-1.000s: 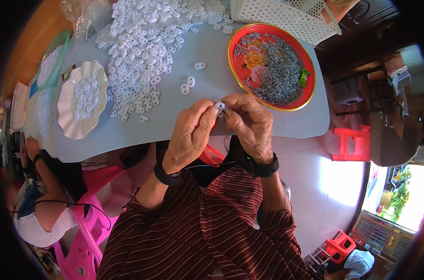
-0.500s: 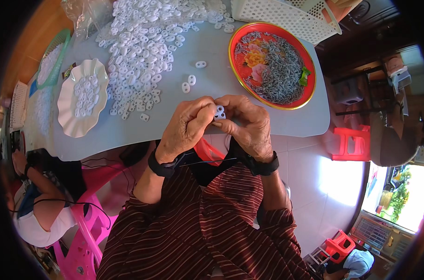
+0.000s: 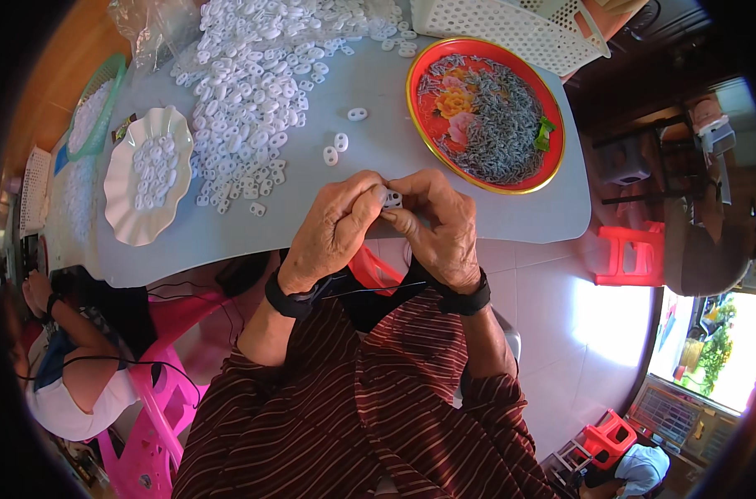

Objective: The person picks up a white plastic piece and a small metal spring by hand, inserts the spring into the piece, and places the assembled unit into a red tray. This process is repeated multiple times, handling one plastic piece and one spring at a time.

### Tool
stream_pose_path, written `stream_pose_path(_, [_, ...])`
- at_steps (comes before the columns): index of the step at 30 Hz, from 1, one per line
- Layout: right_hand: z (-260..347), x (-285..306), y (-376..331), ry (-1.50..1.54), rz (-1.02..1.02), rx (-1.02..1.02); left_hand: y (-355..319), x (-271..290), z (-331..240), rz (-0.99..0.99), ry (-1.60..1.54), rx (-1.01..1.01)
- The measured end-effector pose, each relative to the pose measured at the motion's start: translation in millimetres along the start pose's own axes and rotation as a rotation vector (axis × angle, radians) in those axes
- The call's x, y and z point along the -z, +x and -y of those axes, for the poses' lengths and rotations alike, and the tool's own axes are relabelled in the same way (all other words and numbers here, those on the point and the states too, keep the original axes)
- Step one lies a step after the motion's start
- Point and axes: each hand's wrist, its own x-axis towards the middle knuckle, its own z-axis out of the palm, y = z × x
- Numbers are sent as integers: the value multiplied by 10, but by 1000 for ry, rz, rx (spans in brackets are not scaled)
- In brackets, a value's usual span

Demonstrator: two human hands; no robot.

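Head view, only one I've got: left hand (image 3: 332, 233) and right hand (image 3: 436, 229) are up close together over the tabletop (image 3: 390, 91), at about the middle of its near edge. Both have thumb and fingers pinched on a small white piece (image 3: 393, 200), between the two hands (fingers cover much of it; can't tell if it's one piece or two). Past the hands, three loose white pieces (image 3: 341, 142) lie apart on the tabletop. Big white heap (image 3: 245, 100) runs from the far edge toward the near one, left of them. Scalloped cream dish (image 3: 132, 229) sits by the near left corner, more white pieces (image 3: 155, 170) inside. Toward the right edge: round red tray (image 3: 556, 104), gold rim, grey bits (image 3: 507, 125) in it, plus a green scrap (image 3: 544, 133). White perforated basket (image 3: 511, 37) stands just beyond, by the far right corner.
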Motion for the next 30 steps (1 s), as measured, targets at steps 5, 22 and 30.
stream_pose_path(5, [-16,-2,-9,43,11,2,-6,2,23,41,-70,19])
stream_pose_path(22, [5,12,-17,278,-18,-117,-27,27,-38,43,-113,-8])
stream_pose_path(30, [273,386,567,57,74,-103,-194,12,48,-84,-147,-8])
